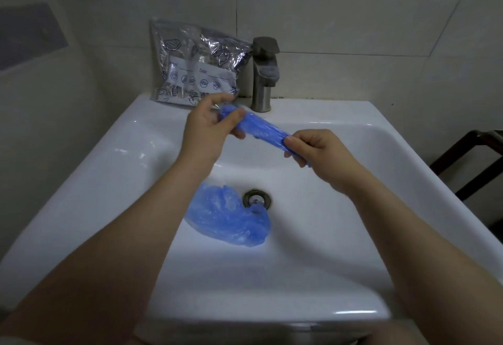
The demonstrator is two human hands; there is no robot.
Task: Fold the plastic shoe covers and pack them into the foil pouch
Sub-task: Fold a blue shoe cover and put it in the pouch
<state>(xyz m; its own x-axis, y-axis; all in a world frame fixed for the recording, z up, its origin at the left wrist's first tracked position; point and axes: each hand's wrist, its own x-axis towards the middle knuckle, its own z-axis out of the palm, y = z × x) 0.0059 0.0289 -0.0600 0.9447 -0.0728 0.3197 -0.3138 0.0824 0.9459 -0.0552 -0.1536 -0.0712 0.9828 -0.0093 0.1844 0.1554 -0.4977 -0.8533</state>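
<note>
A blue plastic shoe cover (pixel 261 128), gathered into a narrow strip, is stretched between my two hands above the white sink (pixel 326 235). My left hand (pixel 209 129) pinches its far left end and my right hand (pixel 315 151) pinches its right end. A second blue shoe cover (pixel 226 215) lies crumpled in the basin, touching the drain (pixel 257 199). The silver foil pouch (pixel 196 63), printed with food icons and a white label, leans against the tiled wall on the sink's back ledge, just behind my left hand.
A steel tap (pixel 265 72) stands on the back ledge right of the pouch. A dark wooden frame (pixel 468 165) stands to the right of the sink. Tiled walls close in behind and at the left.
</note>
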